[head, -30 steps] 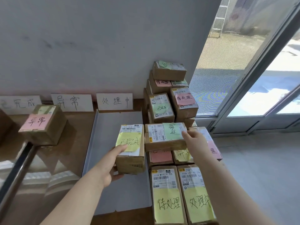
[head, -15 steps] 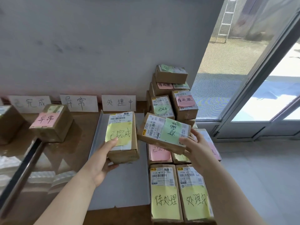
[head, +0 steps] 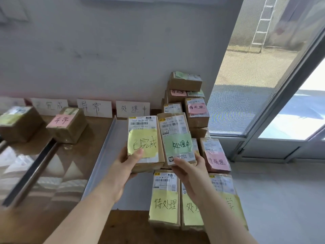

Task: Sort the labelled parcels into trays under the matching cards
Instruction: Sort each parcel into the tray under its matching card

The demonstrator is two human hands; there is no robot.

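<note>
Head view: left hand (head: 123, 166) and right hand (head: 189, 170) clasp rectangular cardboard parcels (head: 145, 143)

Two bare forearms reach forward from the bottom edge, hands raised side by side. The left hand (head: 124, 166) grips a parcel (head: 145, 143) from below, thumb pressed on its face. The right hand (head: 190, 170) holds a second parcel (head: 176, 138) likewise, thumb on top.
</note>
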